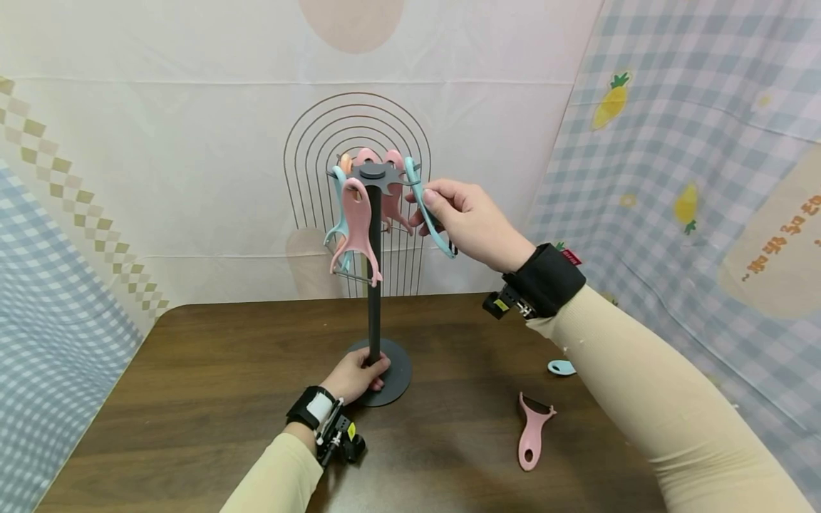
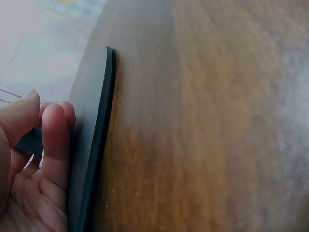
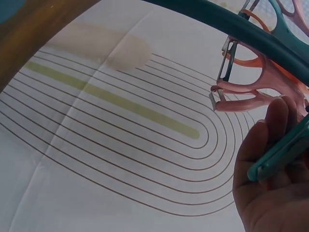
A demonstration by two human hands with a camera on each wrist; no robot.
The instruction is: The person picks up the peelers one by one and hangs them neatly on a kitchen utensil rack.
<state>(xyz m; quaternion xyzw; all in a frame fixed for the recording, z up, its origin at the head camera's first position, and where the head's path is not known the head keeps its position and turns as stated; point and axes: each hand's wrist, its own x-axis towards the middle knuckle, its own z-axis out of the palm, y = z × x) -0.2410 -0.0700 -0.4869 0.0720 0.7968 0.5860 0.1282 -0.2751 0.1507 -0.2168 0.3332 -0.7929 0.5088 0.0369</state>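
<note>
My right hand (image 1: 473, 222) pinches a light blue peeler (image 1: 444, 244) at the right side of a dark grey hanging stand. The peeler's handle end is up at one hook of the stand's notched top (image 1: 385, 176). In the right wrist view the same peeler (image 3: 282, 151) lies across my curled fingers. Low down, my left hand (image 1: 351, 376) grips the stand's pole (image 1: 375, 306) just above its round base (image 1: 399, 374). A pink peeler (image 1: 357, 214) hangs at the front, with a light blue peeler (image 1: 336, 203) beside it. Other pink and orange peelers hang behind, partly hidden.
On the brown wooden table (image 1: 224, 370) a pink peeler (image 1: 531, 438) lies to the right. Farther back, a light blue handle (image 1: 561, 368) shows beside my right sleeve, which hides the rest. A patterned cloth (image 1: 212, 178) hangs close behind the stand.
</note>
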